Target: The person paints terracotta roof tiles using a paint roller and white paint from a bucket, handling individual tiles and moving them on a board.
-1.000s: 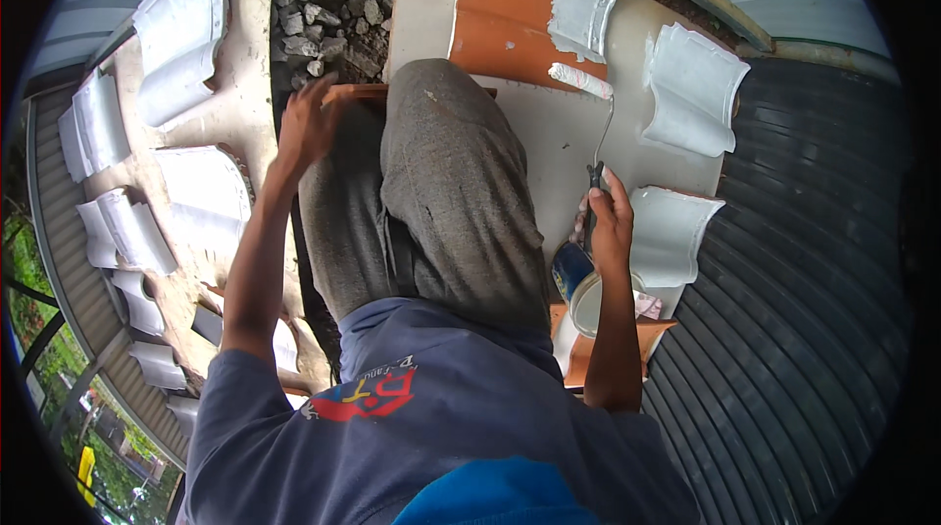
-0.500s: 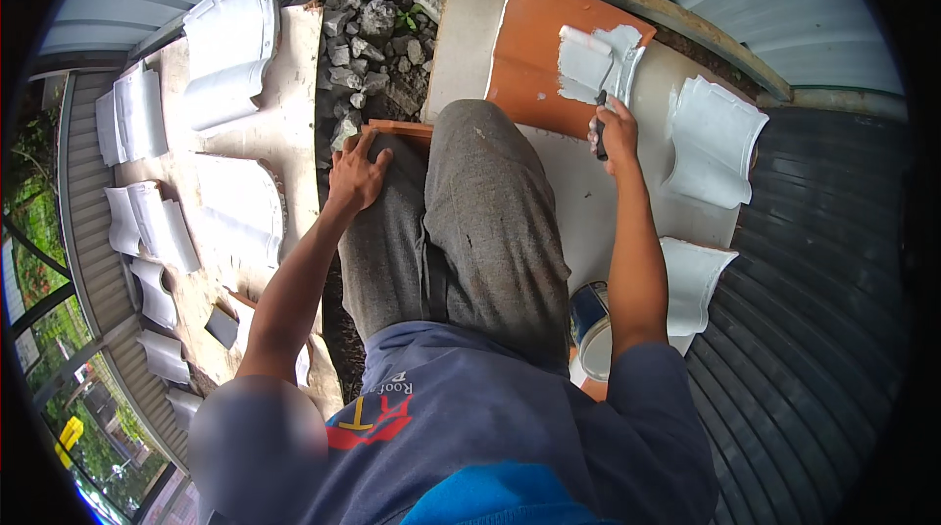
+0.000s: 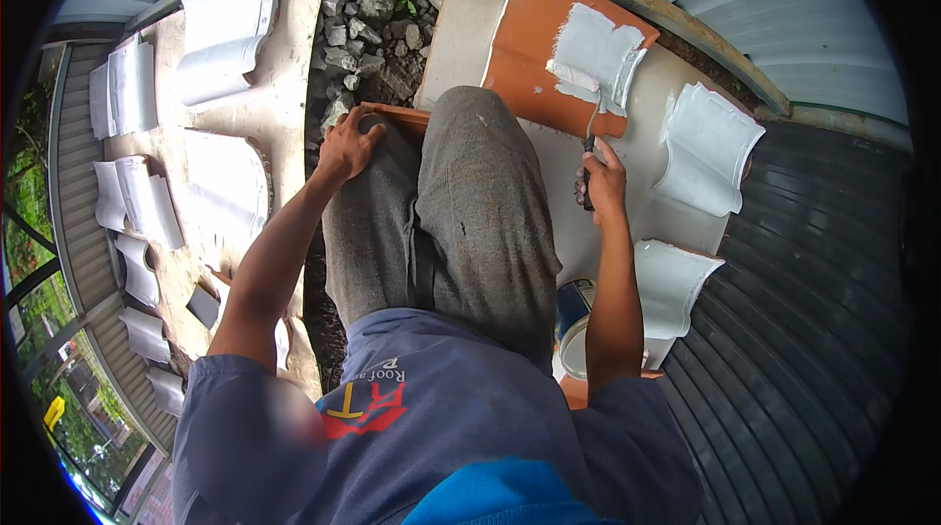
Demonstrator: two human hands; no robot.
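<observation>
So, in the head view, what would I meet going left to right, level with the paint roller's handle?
Curved white tiles, a bright white tile, grey trousers, the paint roller's dark handle, another white tile, a dark corrugated panel.

Bright daylight, left-side glare, fisheye-bent edges

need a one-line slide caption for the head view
The right hand holds a paint roller over a partly white orange tile, the left hand at the left knee.
</observation>
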